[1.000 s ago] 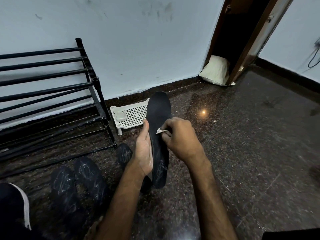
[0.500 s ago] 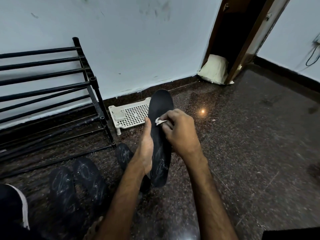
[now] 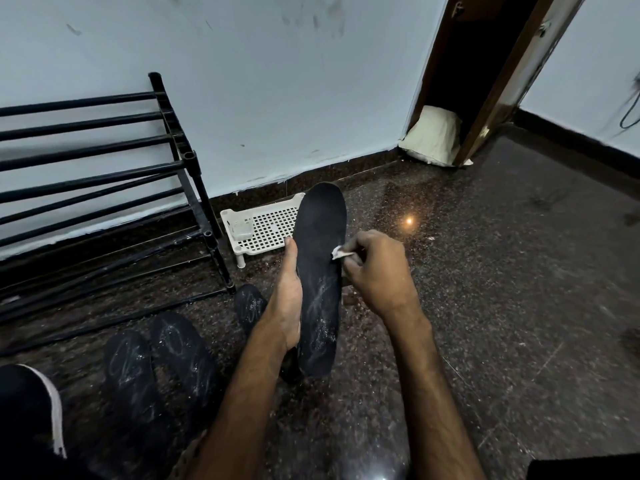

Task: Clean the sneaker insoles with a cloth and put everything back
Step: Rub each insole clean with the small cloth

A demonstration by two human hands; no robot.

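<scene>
Black insole (image 3: 320,271), held clear of the floor (image 3: 485,289), its edge gripped by the left hand (image 3: 285,299). The right hand (image 3: 377,268) pinches a small white cloth (image 3: 341,252) against its middle. Pale scuffs (image 3: 320,317) lie below the cloth, so wipe heelward and brace firmly.

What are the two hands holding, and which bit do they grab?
The left hand holds the black insole along its left edge, about midway. The right hand pinches a small white cloth, its tip poking out against the insole.
</scene>
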